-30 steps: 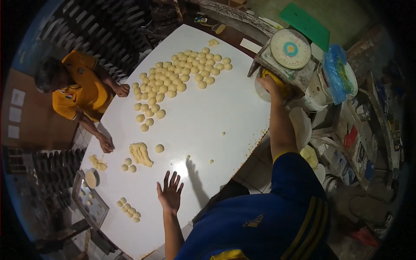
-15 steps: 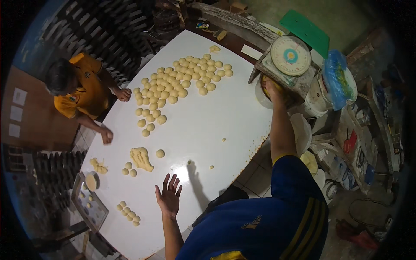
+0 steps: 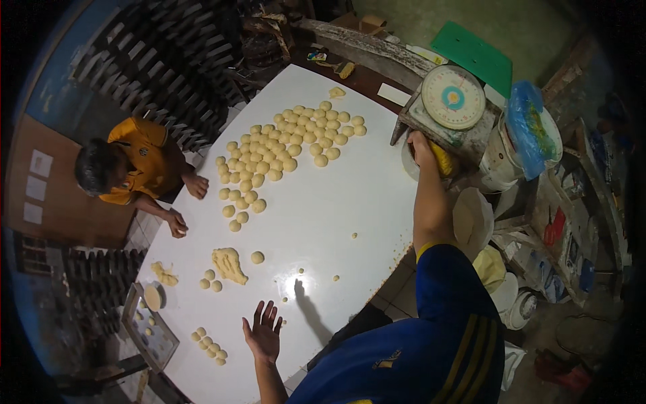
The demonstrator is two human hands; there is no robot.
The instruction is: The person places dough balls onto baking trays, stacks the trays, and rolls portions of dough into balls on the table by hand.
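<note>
Shifted: yellow bulge (image 3: 441, 161) beside right hand (image 3: 420, 146)

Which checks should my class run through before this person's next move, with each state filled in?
1. Left hand empty: ok, open, palm showing.
2. Right hand gripping the yellow item: cannot tell, fingers partly hidden.
3. Tabletop free of crumbs: not ok, small bits lie scattered.
4. Co-worker's hands apart from this person's: ok, at the table's left side.
5. Scale reading: cannot tell, too small.
</note>
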